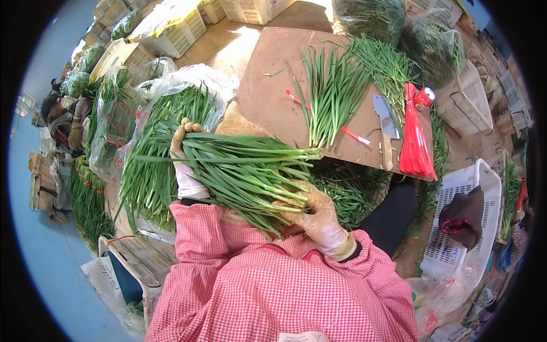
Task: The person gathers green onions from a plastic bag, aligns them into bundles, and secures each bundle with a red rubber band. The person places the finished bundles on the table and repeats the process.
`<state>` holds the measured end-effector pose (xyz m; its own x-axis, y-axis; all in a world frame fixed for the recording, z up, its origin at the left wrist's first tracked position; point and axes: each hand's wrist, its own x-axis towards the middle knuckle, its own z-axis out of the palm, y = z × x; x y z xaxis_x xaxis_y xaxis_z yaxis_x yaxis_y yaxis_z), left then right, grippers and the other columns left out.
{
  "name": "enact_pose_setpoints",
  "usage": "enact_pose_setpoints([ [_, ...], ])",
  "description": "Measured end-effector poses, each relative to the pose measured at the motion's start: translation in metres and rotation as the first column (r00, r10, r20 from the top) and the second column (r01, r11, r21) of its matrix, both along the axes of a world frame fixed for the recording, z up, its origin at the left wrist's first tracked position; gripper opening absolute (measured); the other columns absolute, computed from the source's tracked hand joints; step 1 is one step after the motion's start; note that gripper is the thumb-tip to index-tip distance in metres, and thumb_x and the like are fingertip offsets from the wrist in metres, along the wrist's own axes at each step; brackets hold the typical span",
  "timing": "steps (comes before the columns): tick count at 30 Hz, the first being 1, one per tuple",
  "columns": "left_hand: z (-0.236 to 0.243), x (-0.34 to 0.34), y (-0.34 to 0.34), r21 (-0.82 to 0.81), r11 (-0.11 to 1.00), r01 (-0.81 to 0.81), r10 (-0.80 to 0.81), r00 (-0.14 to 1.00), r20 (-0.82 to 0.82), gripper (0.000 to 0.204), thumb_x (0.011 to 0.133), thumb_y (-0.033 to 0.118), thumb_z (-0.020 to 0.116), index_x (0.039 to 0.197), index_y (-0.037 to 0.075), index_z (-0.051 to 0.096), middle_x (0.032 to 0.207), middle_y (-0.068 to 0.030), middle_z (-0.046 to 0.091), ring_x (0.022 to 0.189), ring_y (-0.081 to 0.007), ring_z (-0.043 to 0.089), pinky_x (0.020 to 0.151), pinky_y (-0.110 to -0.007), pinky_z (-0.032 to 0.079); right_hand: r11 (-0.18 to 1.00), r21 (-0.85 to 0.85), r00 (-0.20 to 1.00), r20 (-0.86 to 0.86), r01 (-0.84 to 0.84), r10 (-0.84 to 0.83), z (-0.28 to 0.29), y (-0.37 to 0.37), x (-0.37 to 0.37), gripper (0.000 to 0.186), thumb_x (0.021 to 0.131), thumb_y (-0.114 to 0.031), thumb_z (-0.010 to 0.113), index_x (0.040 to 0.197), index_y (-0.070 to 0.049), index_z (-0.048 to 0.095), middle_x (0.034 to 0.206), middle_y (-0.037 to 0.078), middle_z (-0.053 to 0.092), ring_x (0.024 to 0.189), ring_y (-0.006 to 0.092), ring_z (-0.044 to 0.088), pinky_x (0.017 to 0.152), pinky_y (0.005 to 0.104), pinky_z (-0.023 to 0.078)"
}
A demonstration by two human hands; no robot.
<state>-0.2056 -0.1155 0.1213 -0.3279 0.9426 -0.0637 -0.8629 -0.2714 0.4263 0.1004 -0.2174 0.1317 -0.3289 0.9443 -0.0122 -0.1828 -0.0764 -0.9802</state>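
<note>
A thick bunch of garlic chives [245, 162] lies across my lap, leaves to the left and pale stem ends to the right. My gloved left hand [183, 151] is curled round its leafy part. At the stem ends, my gloved right hand [319, 214] has thumb and fingers closed on several stalks. Left of the bunch, a large heap of chives [151, 171] spills from a clear plastic bag [213, 80]. Ahead, on a brown board [265, 85], a smaller chive bunch [336, 94] rests over a red strip [356, 135].
Right on the board are a knife [387, 128], a bundle of red strips [417, 142] and a tape roll [424, 97]. Loose greens [347, 191] lie under its near edge. A white crate [456, 228] holds a dark cloth [462, 216]. Another person [68, 122] sits far left.
</note>
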Motion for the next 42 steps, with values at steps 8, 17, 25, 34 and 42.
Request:
enact_pose_setpoints([
  [8,0.003,0.002,0.003,-0.011,1.0,0.022,-0.022,1.0,0.02,0.021,0.092,0.012,0.072,0.111,0.004,0.067,0.093,-0.0032,0.067,0.089,-0.0183,0.063,0.085,-0.031,0.057,0.881,-0.267,0.904,-0.068,0.391,-0.421,0.006,0.018,0.06,0.018,0.093,-0.006,0.07,0.109,0.002,0.073,0.11,0.009,0.076,0.102,0.0183,0.069,0.099,0.0309,0.052],
  [17,0.007,0.001,0.003,-0.005,0.999,0.049,-0.049,0.999,0.005,0.02,0.094,0.012,0.07,0.112,0.004,0.066,0.093,-0.0042,0.067,0.091,-0.0204,0.062,0.087,-0.033,0.056,0.743,0.651,0.699,0.605,-0.156,-0.383,0.046,0.043,0.029,0.021,0.081,-0.027,0.077,0.097,-0.015,0.084,0.126,0.014,0.07,0.128,0.0377,0.057,0.107,0.0479,0.045],
  [25,0.011,0.005,0.0,-0.017,0.999,0.035,-0.036,0.999,-0.035,0.02,0.095,0.011,0.071,0.112,0.003,0.065,0.092,-0.0045,0.067,0.091,-0.0207,0.062,0.085,-0.033,0.056,0.851,0.526,0.764,0.553,-0.012,-0.331,0.037,0.047,-0.002,0.024,0.076,-0.022,0.083,0.097,-0.011,0.084,0.134,0.018,0.066,0.134,0.0394,0.053,0.114,0.0477,0.04],
  [34,0.007,-0.001,-0.002,0.025,0.999,0.033,-0.035,0.997,0.075,0.016,0.094,0.01,0.07,0.108,0.003,0.068,0.095,-0.0058,0.068,0.091,-0.0212,0.064,0.088,-0.033,0.057,0.925,0.381,0.856,0.474,0.012,-0.206,0.019,0.033,0.051,0.012,0.078,-0.007,0.079,0.09,-0.005,0.081,0.136,0.018,0.065,0.135,0.0343,0.056,0.112,0.0461,0.044],
  [42,0.008,0.003,-0.004,0.007,0.997,0.073,-0.073,0.994,0.077,0.018,0.094,0.011,0.072,0.11,0.004,0.068,0.094,-0.0029,0.069,0.093,-0.0193,0.064,0.085,-0.032,0.058,0.983,-0.087,-0.044,0.996,-0.159,0.081,-0.024,0.02,0.185,0.023,0.085,-0.015,0.077,0.107,-0.01,0.078,0.117,0.012,0.074,0.108,0.0262,0.07,0.092,0.036,0.056],
])
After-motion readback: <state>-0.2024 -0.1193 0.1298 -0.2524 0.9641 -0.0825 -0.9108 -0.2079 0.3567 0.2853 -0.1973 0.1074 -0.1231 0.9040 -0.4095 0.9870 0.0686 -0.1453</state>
